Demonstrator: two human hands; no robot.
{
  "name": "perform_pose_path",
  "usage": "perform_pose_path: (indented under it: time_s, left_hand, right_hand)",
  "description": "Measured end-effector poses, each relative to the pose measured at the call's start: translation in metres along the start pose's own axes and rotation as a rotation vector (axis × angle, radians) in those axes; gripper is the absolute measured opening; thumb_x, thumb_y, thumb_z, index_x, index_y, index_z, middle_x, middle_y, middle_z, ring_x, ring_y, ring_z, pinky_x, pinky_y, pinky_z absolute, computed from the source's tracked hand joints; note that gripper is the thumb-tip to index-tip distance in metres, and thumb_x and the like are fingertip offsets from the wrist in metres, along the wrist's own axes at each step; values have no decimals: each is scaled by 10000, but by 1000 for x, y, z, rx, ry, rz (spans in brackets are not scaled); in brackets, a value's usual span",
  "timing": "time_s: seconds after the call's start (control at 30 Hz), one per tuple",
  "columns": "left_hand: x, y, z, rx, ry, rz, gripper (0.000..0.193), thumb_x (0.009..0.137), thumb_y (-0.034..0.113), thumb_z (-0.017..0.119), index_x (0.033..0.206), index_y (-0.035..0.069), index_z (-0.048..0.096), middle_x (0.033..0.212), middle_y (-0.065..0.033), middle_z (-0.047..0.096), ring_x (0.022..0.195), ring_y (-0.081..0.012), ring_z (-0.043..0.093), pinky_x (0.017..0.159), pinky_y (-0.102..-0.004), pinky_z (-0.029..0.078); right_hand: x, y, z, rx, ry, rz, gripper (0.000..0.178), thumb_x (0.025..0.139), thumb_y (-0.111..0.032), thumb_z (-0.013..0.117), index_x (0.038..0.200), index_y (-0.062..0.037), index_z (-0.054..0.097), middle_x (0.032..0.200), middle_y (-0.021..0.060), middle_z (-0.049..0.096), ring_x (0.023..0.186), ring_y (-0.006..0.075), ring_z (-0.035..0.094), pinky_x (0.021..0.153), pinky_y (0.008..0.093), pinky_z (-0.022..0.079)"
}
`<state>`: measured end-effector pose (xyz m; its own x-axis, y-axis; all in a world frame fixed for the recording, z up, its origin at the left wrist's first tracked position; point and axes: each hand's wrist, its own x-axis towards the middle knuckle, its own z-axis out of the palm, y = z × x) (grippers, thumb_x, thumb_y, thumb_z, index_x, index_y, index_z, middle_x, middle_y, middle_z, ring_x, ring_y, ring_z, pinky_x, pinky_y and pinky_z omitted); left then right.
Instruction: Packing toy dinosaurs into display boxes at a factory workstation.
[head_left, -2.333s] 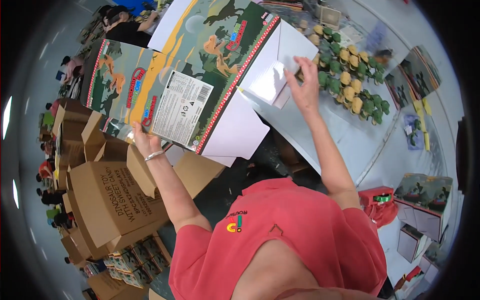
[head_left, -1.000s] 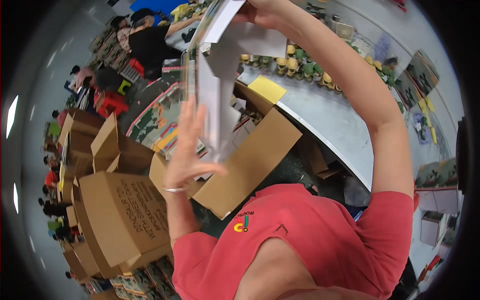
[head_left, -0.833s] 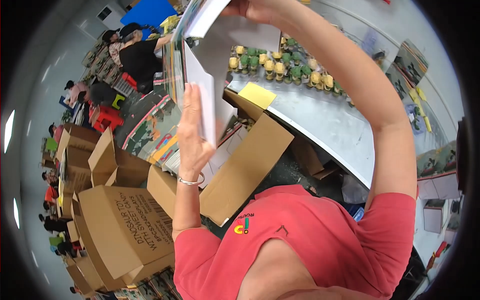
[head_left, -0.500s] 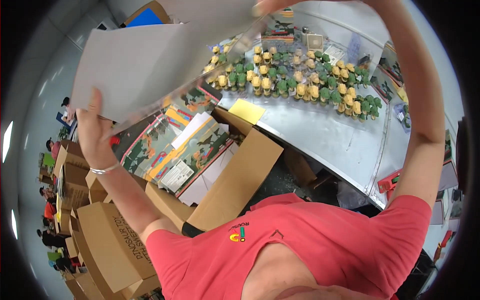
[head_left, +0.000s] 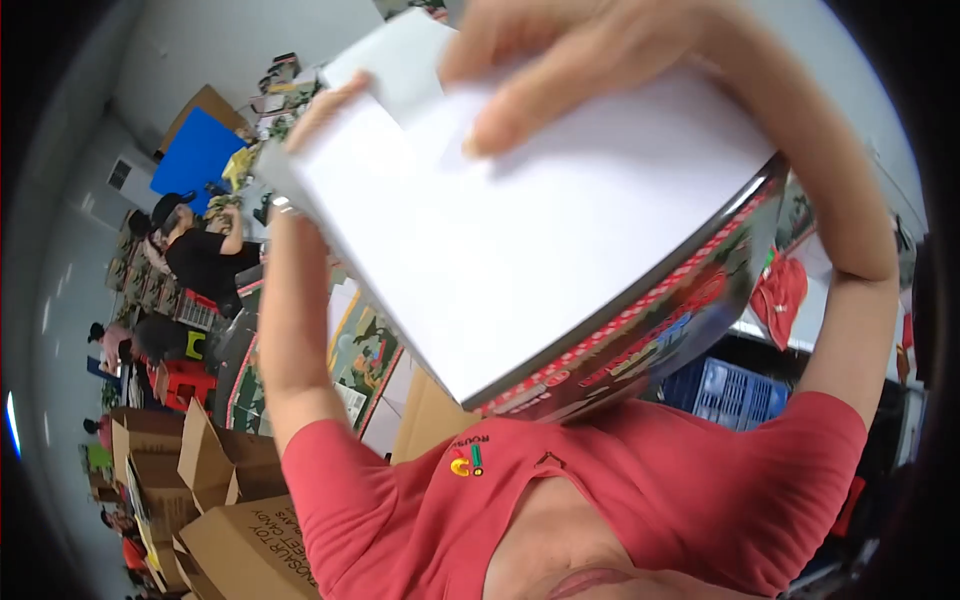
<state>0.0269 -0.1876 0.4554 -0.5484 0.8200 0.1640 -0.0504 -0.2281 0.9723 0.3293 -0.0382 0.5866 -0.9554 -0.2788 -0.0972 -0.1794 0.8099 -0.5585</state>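
Note:
I hold a large flat cardboard box (head_left: 520,250) raised close in front of my head, its white inner face toward me and its colourful printed outer side (head_left: 650,340) showing along the lower right edge. My left hand (head_left: 325,105) grips the box's upper left edge, with most of the hand hidden behind the card. My right hand (head_left: 570,60) presses its fingers on the white face at the top. Below is my red shirt (head_left: 600,490).
Open brown cartons (head_left: 215,480) stand at the lower left. More printed flat boxes (head_left: 360,360) lie beneath my left arm. A blue crate (head_left: 725,385) and a red cloth (head_left: 780,290) sit at right. Other people (head_left: 200,250) work at far left, near a blue board (head_left: 205,150).
The box went from being held over the table to being lifted and turned, and now fills the view close to my head with its white face toward me.

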Motion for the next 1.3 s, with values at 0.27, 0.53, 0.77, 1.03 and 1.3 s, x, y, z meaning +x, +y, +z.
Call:
perform_pose_path:
  time_s: [0.27,0.53,0.77,1.03,1.3]
  left_hand:
    - [-9,-186,87,-258,-79,-359,622,888,555,326,1322,110,336,1355,-151,347,1136,-282,432,959,-466,330]
    - [-8,-232,142,96,-38,-40,812,832,513,465,1365,-31,184,1398,-213,252,1294,-286,254,1046,-350,216]
    - [-34,-195,128,304,-56,-132,875,645,162,514,1380,-48,89,1278,-281,356,1147,-304,412,922,-277,346]
    - [-24,-187,110,-207,-65,-31,778,619,17,447,1370,2,246,1003,-110,540,751,-123,471,593,-211,384]
    - [-29,-200,75,-60,-10,-73,677,627,-20,463,1296,-50,364,1281,-137,445,1170,-204,422,961,-265,328]
  right_hand:
    - [-25,210,141,537,152,271,357,829,-381,595,725,-40,613,610,-50,484,592,26,408,497,223,300]
    - [-14,224,164,422,55,409,365,865,-365,523,778,-16,588,650,-52,493,603,29,416,518,219,336]
    - [-4,230,163,514,-67,595,394,865,-389,504,881,-6,596,744,-41,543,669,31,459,572,201,376]
    - [34,184,138,571,-111,539,444,855,-399,521,1034,3,576,894,-1,586,832,76,510,741,237,413]
    - [28,190,138,398,-195,366,536,856,-501,476,1053,-14,580,941,93,610,856,146,552,737,291,437]
